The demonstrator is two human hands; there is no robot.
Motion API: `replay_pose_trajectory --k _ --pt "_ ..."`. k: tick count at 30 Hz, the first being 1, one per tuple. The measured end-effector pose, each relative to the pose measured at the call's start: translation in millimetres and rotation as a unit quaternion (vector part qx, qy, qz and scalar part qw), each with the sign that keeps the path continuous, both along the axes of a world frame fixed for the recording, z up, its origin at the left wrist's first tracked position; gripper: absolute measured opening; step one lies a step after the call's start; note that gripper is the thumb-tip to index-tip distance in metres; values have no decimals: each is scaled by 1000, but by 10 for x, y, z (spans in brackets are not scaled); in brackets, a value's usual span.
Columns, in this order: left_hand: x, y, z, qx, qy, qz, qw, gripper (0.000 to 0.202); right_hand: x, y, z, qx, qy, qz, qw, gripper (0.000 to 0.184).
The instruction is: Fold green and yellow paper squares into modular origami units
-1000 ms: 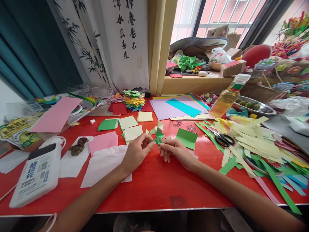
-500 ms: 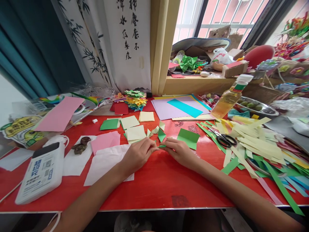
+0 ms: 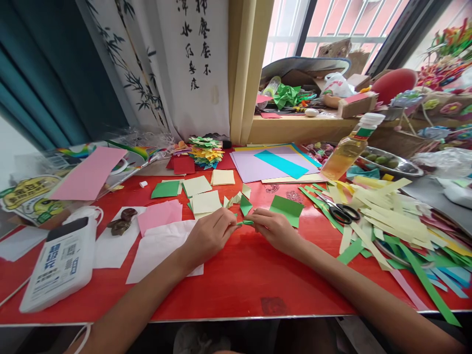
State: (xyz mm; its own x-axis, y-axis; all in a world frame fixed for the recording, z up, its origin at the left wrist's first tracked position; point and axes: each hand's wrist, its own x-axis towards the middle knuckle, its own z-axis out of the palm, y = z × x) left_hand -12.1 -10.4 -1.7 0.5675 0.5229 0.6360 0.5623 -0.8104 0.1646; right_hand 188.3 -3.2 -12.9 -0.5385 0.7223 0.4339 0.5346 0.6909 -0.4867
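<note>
Pinching one small folded green paper (image 3: 245, 222) from either side, the left hand (image 3: 211, 231) and the right hand (image 3: 276, 231) are keeping their fingertips drawn in narrow; the paper is showing between them, over the middle of the red surface (image 3: 236, 292).

Just beyond: a green paper triangle (image 3: 245, 205) is standing close in the way, with cream folded pieces (image 3: 227, 202) crowding beside it. A creased green sheet (image 3: 287, 211) is lying past the right hand; cream squares (image 3: 205, 203) and pink squares (image 3: 162, 215) are lying toward the left.

Right side: scissors (image 3: 344, 214) are resting against a heap of paper strips (image 3: 398, 211); a bottle (image 3: 344, 155) is standing behind, near a metal bowl (image 3: 409, 168).

Room: a dark teal curtain (image 3: 47, 73) and a white scroll (image 3: 217, 98) are hanging behind; a barred window (image 3: 342, 24) is rising above a cluttered ledge (image 3: 287, 124).

Writing: the scroll is bearing brush-written Chinese characters, 水 and 不 among them; a white case (image 3: 59, 268) is carrying blue lettering, too small to read.
</note>
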Motion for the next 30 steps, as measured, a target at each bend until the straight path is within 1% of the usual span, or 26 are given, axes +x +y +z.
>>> replay_pose_trajectory --k 4,5,7,8,11,12,14,17,20,22,24,26,28,30 --pt "2 3 14 -23 -20 4 1000 3 1 5 2 5 -3 2 1000 31" --pt "8 2 22 -24 -20 2 999 6 2 3 1 10 -8 5 1000 31" --pt "27 -3 35 -18 -7 -4 1000 17 0 -13 -2 18 -26 14 999 31" --pt "38 -6 36 -10 6 -12 1000 19 -4 -25 -2 22 -43 20 999 31" --pt "62 -11 12 15 51 -33 998 10 -34 -74 9 35 -104 33 993 31" --pt "66 -10 0 18 59 -34 998 11 -48 -89 14 38 -118 32 992 31" --pt "70 -7 -19 14 59 -23 998 15 -76 -110 20 35 -128 21 991 29" --pt "72 -10 -17 0 46 -8 999 17 -103 -124 7 11 -115 7 993 27" --pt "73 -25 -8 -36 44 -4 998 17 -118 -145 -17 -18 -98 20 995 23" --pt "72 -32 -18 -65 56 -14 996 17 -133 -175 -16 -41 -82 33 995 22" --pt "71 -34 -33 -89 55 -26 994 20 -154 -205 14 -62 -65 38 995 22" --pt "75 -32 -34 -124 27 -27 992 24 -163 -209 67 -77 -51 38 995 25" --pt "83 -30 -7 -184 -20 2 983 23 -134 -162 123 -78 -33 25 996 26" --pt "90 -29 42 -246 -69 57 965 20 -50 -53 162 -55 -18 -42 997 26"
